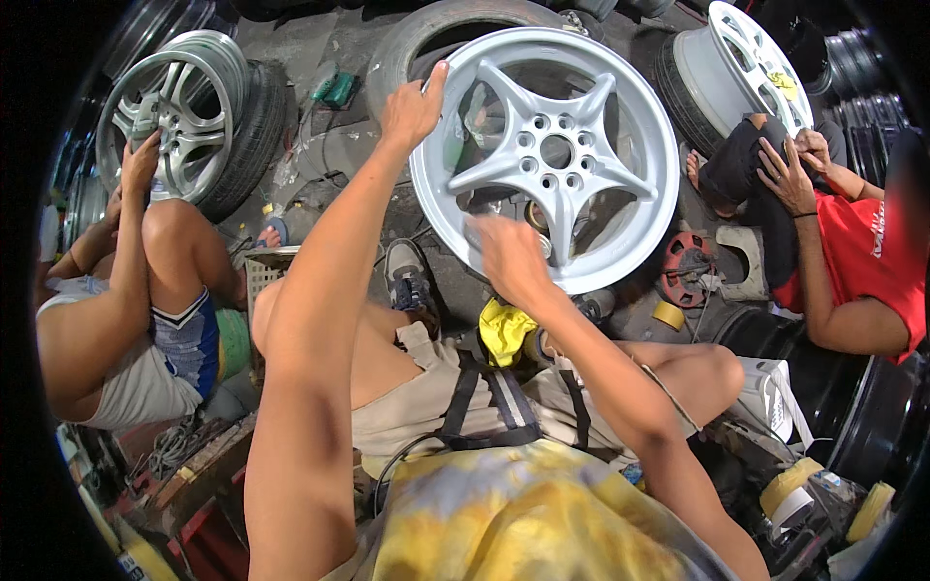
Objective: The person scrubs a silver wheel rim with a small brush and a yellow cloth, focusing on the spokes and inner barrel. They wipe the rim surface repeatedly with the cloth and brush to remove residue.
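A silver-grey alloy wheel rim point(647, 184) with star-like spokes and several bolt holes stands tilted before me, close to a tyre point(392, 60). My left hand point(415, 108) is closed around its upper left edge, the fingers partly hidden behind the lip. Over the lower left of the same rim is my right hand point(513, 257), smeared by motion. Whether it touches the rim or holds anything, I cannot make out. Below that hand, a bright yellow cloth point(507, 331) lies between my legs.
At the left, a person holds a tool point(145, 116) against another wheel rim point(225, 97) on a tyre. A person in a red shirt point(862, 266) sits at the right by a third rim point(712, 73). A red cable reel point(686, 266) and yellow tape roll point(667, 314) lie nearby.
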Action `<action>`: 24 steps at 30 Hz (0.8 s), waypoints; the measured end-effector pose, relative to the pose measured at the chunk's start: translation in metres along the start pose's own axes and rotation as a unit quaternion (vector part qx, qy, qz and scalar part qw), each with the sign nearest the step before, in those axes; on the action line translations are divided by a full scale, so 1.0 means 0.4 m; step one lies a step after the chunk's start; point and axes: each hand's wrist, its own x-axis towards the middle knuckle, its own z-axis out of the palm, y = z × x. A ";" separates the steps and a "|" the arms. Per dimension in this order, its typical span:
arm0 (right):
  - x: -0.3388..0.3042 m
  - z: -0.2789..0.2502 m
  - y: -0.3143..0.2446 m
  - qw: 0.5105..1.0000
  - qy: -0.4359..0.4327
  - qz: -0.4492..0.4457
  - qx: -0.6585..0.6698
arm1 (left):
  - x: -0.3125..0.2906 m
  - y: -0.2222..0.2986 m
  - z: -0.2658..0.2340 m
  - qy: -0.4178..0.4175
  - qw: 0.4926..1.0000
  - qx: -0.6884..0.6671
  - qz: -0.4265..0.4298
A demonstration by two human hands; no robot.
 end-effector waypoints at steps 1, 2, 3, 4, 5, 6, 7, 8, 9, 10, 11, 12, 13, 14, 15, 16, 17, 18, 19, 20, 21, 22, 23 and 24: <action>-0.052 -0.044 0.017 0.999 -0.029 -0.004 -0.018 | -0.010 0.009 -0.006 -0.010 1.000 -0.011 -0.007; -0.074 -0.069 0.022 0.998 -0.058 -0.010 -0.032 | -0.016 0.007 -0.005 -0.018 1.000 -0.019 -0.015; -0.072 -0.072 0.023 0.997 -0.074 0.002 -0.029 | -0.011 -0.002 -0.001 -0.012 1.000 -0.021 -0.013; -0.070 -0.076 0.005 0.996 -0.088 0.016 -0.024 | -0.002 -0.019 0.001 -0.009 1.000 -0.021 -0.009; -0.065 -0.082 -0.012 0.995 -0.094 0.029 -0.021 | 0.005 -0.014 0.003 -0.004 1.000 -0.021 0.002; -0.029 -0.055 -0.034 0.997 -0.062 0.029 -0.021 | 0.005 -0.012 0.010 0.005 1.000 -0.023 0.005; 0.032 -0.011 -0.057 0.999 -0.026 0.031 -0.020 | 0.005 0.001 0.020 0.012 1.000 -0.022 0.011; 0.062 0.011 -0.070 0.999 0.007 0.032 -0.018 | 0.001 0.008 0.025 0.019 1.000 -0.021 0.014; 0.054 0.006 -0.073 0.999 0.006 0.031 -0.017 | -0.002 0.013 0.019 0.020 1.000 -0.015 0.018; 0.034 0.002 -0.081 0.999 0.006 0.031 -0.017 | -0.003 0.018 0.011 0.019 0.999 -0.009 0.024; -0.005 -0.003 -0.091 0.999 0.002 0.037 -0.019 | -0.010 0.015 0.014 0.012 1.000 -0.006 0.026; -0.070 -0.033 -0.076 0.999 -0.027 0.011 -0.040 | -0.007 -0.002 0.012 0.007 1.000 -0.012 0.022; -0.133 -0.089 -0.043 0.996 -0.054 -0.018 -0.062 | 0.004 -0.021 0.002 0.004 1.000 -0.019 0.018; -0.177 -0.154 -0.012 0.990 -0.095 -0.005 -0.099 | 0.000 -0.040 -0.002 -0.001 1.000 -0.023 0.010; -0.181 -0.194 -0.008 0.986 -0.113 -0.005 -0.122 | -0.008 -0.033 0.001 0.010 1.000 -0.028 -0.004; -0.174 -0.216 -0.012 0.981 -0.127 -0.008 -0.144 | -0.010 -0.028 -0.004 0.009 1.000 -0.022 -0.004; -0.166 -0.184 -0.018 0.975 -0.122 -0.009 -0.185 | -0.010 -0.009 0.001 0.005 1.000 -0.018 0.004; -0.142 -0.124 -0.036 0.967 -0.117 -0.009 -0.226 | -0.009 0.010 0.005 0.000 1.000 -0.013 0.011; -0.088 -0.082 -0.080 0.979 -0.094 -0.013 -0.179 | -0.001 0.014 0.001 0.013 1.000 -0.008 0.010; -0.041 -0.015 -0.083 0.989 0.003 -0.049 -0.139 | 0.001 0.019 0.013 0.017 1.000 -0.003 0.012; 0.022 0.012 -0.111 0.994 0.031 -0.026 -0.103 | -0.002 0.013 0.020 0.022 1.000 0.003 0.011; 0.055 0.040 -0.119 0.992 0.090 -0.004 -0.089 | -0.004 0.013 0.016 0.022 1.000 0.003 0.009; 0.034 0.027 -0.117 0.993 0.065 -0.022 -0.092 | -0.007 0.013 0.013 0.021 1.000 0.003 0.008; -0.005 -0.004 -0.114 0.994 0.042 -0.039 -0.095 | -0.010 0.017 0.011 0.020 1.000 0.002 0.008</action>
